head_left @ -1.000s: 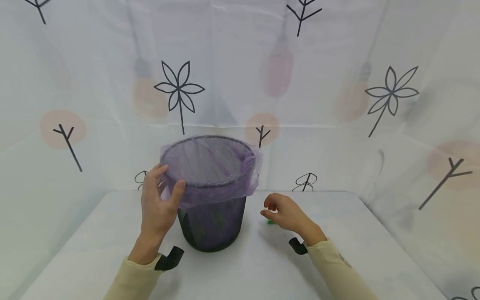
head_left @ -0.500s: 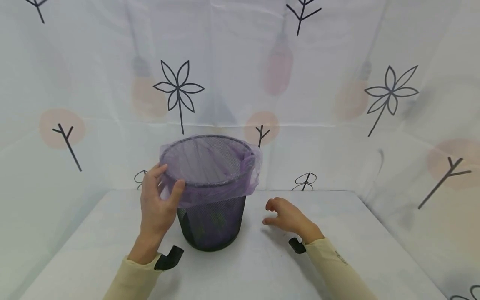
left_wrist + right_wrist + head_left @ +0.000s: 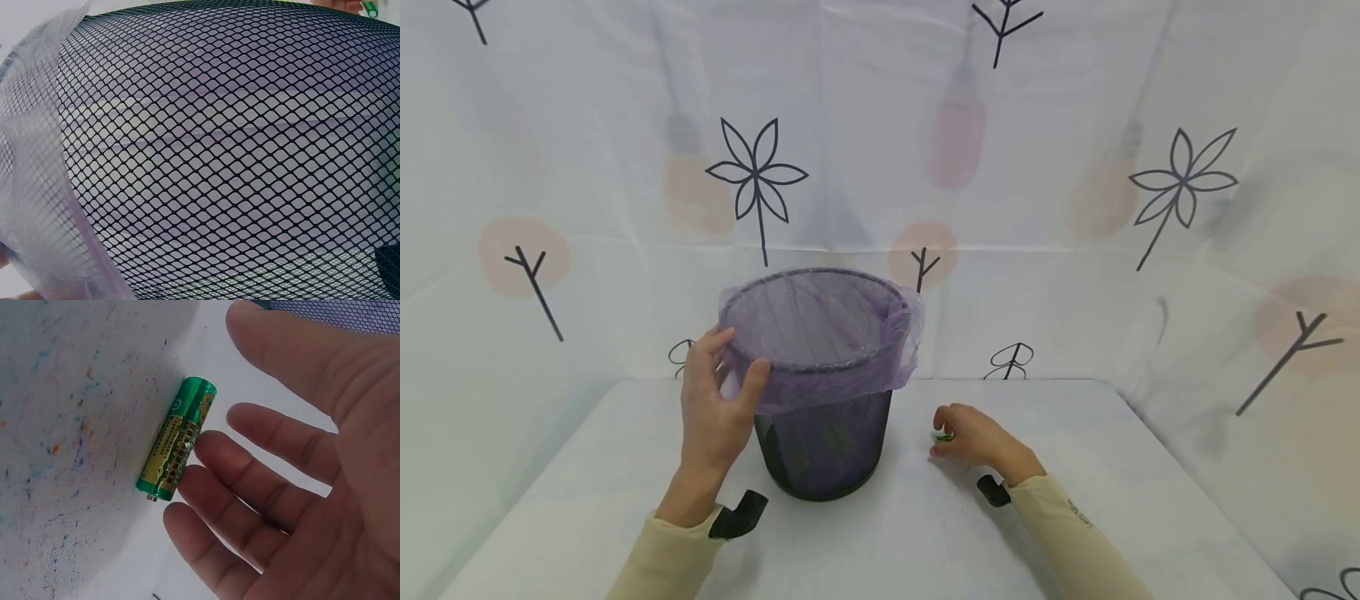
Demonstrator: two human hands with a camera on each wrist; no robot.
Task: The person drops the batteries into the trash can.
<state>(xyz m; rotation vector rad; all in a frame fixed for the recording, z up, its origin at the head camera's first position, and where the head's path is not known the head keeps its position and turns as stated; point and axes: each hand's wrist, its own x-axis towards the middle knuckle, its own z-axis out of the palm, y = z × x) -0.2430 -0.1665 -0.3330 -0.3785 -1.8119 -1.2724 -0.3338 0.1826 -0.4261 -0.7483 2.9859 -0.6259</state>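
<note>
A black mesh wastebasket stands upright on the table, lined with a thin purple bin bag folded over its rim. My left hand holds the basket at its left side, the thumb on the bag just below the rim and the fingers round the outer side. To the right of the basket, my right hand is low over the table beside a green and gold battery. In the right wrist view its fingertips are right at the battery's side, while the thumb stands well apart.
The white table runs back to a white cloth backdrop printed with flowers and twigs. Similar cloth hangs at both sides. A black wrist camera sits at the left cuff, another black camera at the right.
My right hand has lowered slightly. The battery, glimpsed below the hand at first and then hidden, now shows between thumb and fingers. My left hand and the wastebasket stay put.
</note>
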